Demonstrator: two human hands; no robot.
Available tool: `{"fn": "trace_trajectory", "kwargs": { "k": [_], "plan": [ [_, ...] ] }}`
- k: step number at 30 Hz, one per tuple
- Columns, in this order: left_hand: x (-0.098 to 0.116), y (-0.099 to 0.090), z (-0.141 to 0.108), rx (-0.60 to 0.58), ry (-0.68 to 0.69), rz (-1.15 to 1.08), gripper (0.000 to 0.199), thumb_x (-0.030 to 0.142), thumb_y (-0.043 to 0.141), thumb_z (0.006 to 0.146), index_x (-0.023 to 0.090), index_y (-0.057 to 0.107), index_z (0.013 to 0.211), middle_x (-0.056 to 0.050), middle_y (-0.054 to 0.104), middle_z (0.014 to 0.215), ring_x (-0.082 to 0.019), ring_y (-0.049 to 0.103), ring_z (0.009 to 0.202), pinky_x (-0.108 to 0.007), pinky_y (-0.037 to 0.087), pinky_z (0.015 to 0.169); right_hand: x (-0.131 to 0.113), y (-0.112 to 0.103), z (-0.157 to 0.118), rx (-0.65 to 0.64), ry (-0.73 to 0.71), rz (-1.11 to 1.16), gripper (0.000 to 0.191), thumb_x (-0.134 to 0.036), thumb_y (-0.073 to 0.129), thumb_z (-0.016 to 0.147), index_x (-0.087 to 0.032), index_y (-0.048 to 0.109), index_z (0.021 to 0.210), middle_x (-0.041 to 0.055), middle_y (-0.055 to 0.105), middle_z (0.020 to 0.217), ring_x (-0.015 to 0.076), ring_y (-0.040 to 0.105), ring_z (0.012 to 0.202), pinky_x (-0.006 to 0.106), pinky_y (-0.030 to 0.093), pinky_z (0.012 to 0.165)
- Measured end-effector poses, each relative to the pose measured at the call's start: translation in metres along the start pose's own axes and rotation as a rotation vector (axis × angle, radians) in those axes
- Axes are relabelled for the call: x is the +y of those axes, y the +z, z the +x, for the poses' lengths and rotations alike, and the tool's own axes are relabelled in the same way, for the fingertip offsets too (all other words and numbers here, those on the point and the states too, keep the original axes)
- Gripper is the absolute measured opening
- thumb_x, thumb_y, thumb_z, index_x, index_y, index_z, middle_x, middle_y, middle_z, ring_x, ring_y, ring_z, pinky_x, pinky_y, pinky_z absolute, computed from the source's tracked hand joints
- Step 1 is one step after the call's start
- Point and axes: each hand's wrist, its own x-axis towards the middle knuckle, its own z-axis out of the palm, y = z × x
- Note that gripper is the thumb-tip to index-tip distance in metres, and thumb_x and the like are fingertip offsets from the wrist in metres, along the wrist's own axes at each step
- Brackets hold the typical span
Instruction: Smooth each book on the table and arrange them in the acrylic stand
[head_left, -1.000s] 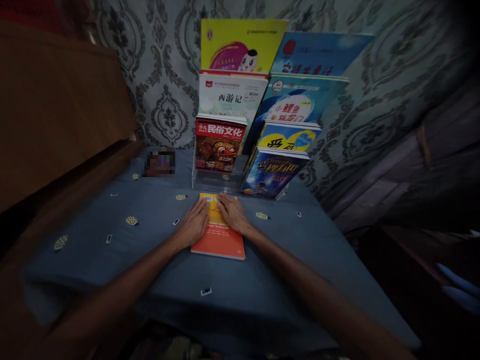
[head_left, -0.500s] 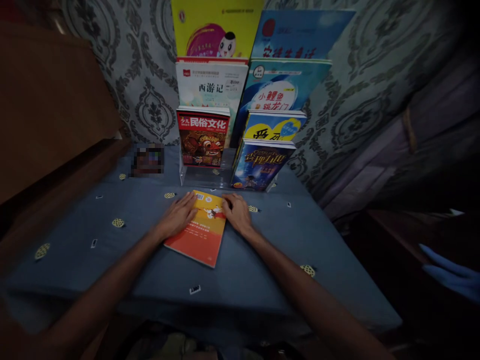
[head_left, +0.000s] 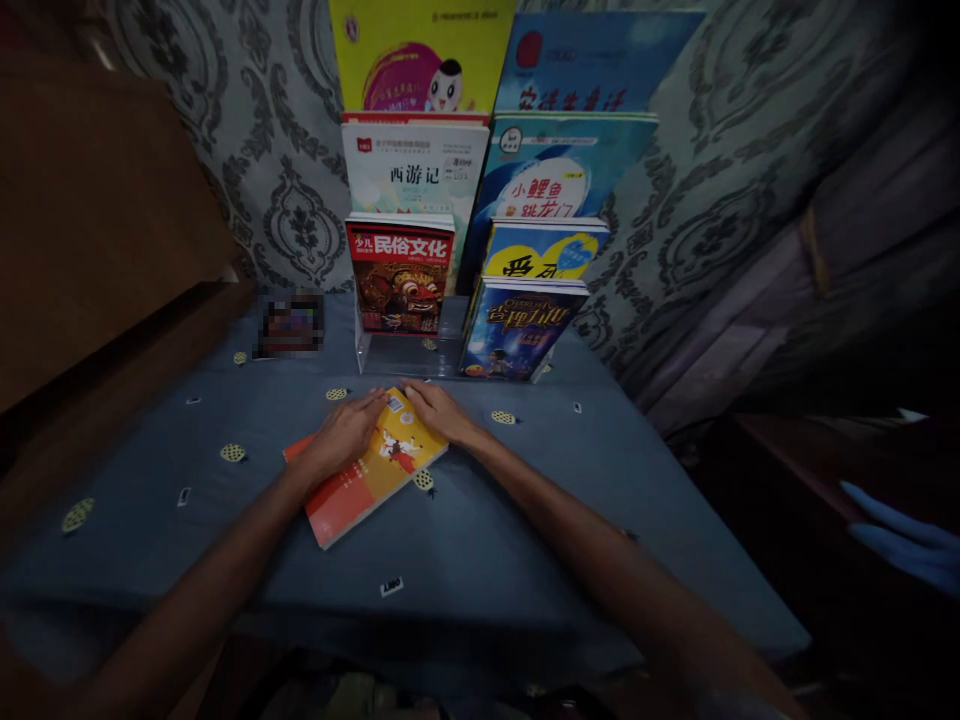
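On blue cloth (head_left: pixel 480 570), both hands (head_left: pixel 346 432), fingers (head_left: pixel 366 405) outstretched against the book (head_left: pixel 379 465), have turned it further clockwise.

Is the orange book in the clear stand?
No, the orange book lies on the blue tablecloth in front of the clear stand, with the left hand over it.

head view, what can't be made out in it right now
Head view:
- Orange-and-yellow book: part of its cover is hidden by the left hand; its small print is too small to read; its underside faces the tablecloth.
- Yellow-green book: top cut off by the upper edge, bottom hidden behind the white book.
- Item at the table's back left: pixelated beyond recognition.
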Motion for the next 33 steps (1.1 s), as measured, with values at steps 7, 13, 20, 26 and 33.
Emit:
{"fn": "trace_trajectory", "kwargs": {
  "k": [7,13,20,26,33],
  "plan": [
    [0.002,-0.004,0.0,-0.032,0.0,-0.001,0.051,0.015,0.033,0.097,0.012,0.048,0.145,-0.015,0.048,0.152,-0.023,0.046,0.142,-0.042,0.039,0.116,0.007,0.019,0.024,-0.035,-0.013,0.151,0.046,-0.033,0.037,0.103,-0.014,0.061,0.136,0.011,0.059,0.143,0.0224,0.056,0.133,0.042,0.041,0.114],
    [0.002,-0.004,-0.002,-0.034,-0.037,0.007,0.051,0.016,0.033,0.097,0.017,0.047,0.146,-0.011,0.047,0.154,-0.022,0.043,0.143,-0.042,0.037,0.117,0.01,0.012,-0.003,-0.041,-0.006,0.211,0.048,-0.042,0.038,0.102,-0.02,0.06,0.138,0.0074,0.06,0.142,0.0238,0.059,0.13,0.044,0.044,0.112],
    [-0.003,0.004,-0.003,-0.015,-0.017,0.006,0.054,0.012,0.034,0.094,0.017,0.045,0.147,-0.011,0.045,0.155,-0.022,0.042,0.144,-0.044,0.037,0.117,-0.002,-0.016,-0.066,-0.068,0.007,0.207,0.051,-0.052,0.038,0.101,-0.024,0.061,0.138,0.0042,0.061,0.142,0.0268,0.057,0.132,0.049,0.042,0.114],
    [0.0,0.002,-0.004,-0.012,-0.043,0.019,0.053,0.014,0.032,0.097,0.018,0.045,0.148,-0.01,0.046,0.155,-0.024,0.046,0.142,-0.045,0.038,0.115,-0.014,-0.034,-0.122,-0.043,0.028,0.145,0.05,-0.048,0.037,0.102,-0.023,0.061,0.138,0.0078,0.063,0.14,0.0263,0.06,0.127,0.048,0.046,0.11],
    [0.006,-0.006,-0.003,0.001,-0.054,0.03,0.047,0.019,0.035,0.099,0.02,0.051,0.143,-0.008,0.053,0.15,-0.023,0.056,0.132,-0.039,0.044,0.11,-0.029,-0.027,-0.132,0.022,-0.021,0.025,0.043,-0.038,0.036,0.103,-0.024,0.067,0.129,0.0092,0.07,0.13,0.0263,0.065,0.118,0.05,0.048,0.104]
  ]
}}
